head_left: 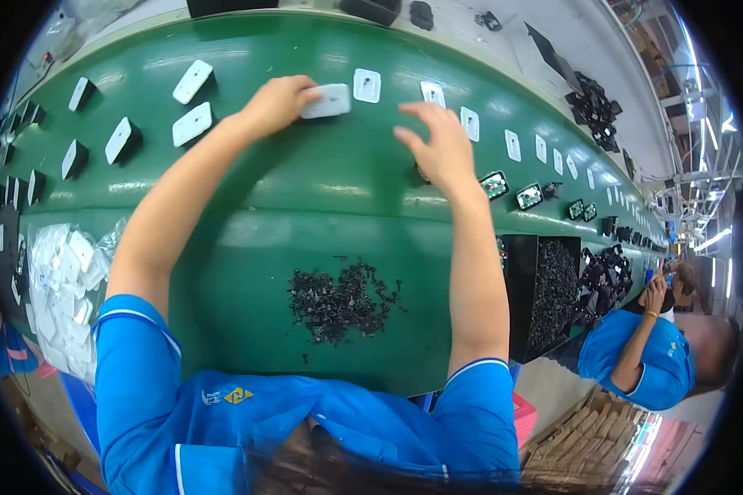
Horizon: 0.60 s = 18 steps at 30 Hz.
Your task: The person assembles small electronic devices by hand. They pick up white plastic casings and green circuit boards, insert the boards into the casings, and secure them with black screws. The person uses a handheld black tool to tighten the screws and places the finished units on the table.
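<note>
Seen from the head camera, a worker in a blue shirt [305,412] reaches both bare hands over a green workbench [305,181]. The left hand [279,102] pinches the near end of a white plate [330,101], which juts out from its fingertips toward the right hand [437,140]. That hand hangs with thumb and fingers spread, grasping nothing, its fingertips just in front of the second plate in a row of white plates [367,85] that starts between the hands and runs off to the right. Left of the left hand stand white-topped black boxes [193,81]; farther below it lies a clear bag of white parts [62,289]. Between the forearms, below both hands, is a loose pile of small black pieces [338,301]. Black cases with green circuit boards [529,196] sit right of and below the right hand, above a black bin [520,289] of small dark parts. Well beyond, at far right, sits a co-worker [640,359] in blue.
</note>
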Each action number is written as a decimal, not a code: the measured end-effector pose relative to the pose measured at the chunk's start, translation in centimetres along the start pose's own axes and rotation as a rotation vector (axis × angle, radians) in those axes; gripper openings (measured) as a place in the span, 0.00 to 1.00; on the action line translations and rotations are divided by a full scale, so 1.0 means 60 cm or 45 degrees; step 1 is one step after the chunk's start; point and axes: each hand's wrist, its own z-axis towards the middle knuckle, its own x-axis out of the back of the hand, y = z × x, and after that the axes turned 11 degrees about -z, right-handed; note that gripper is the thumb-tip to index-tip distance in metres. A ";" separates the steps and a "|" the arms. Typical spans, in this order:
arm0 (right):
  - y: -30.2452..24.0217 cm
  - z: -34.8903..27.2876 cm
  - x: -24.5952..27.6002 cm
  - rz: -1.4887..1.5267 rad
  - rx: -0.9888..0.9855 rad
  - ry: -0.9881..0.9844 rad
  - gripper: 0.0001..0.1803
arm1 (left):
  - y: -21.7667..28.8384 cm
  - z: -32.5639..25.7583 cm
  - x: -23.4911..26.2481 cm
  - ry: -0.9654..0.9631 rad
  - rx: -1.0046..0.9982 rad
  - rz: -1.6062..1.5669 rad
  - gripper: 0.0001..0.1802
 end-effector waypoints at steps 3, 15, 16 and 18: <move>0.025 -0.067 0.036 -0.233 0.013 -0.182 0.22 | 0.028 0.006 0.037 -0.173 0.644 -0.365 0.19; 0.030 -0.062 -0.012 0.150 -0.476 -0.044 0.29 | 0.095 0.024 0.000 0.246 -0.002 0.863 0.21; 0.033 -0.056 -0.013 0.107 -0.512 -0.046 0.29 | 0.108 0.036 -0.021 0.243 -0.083 0.852 0.21; 0.038 -0.044 -0.011 -0.093 -0.508 -0.159 0.26 | 0.125 0.062 -0.074 0.231 -0.243 0.829 0.22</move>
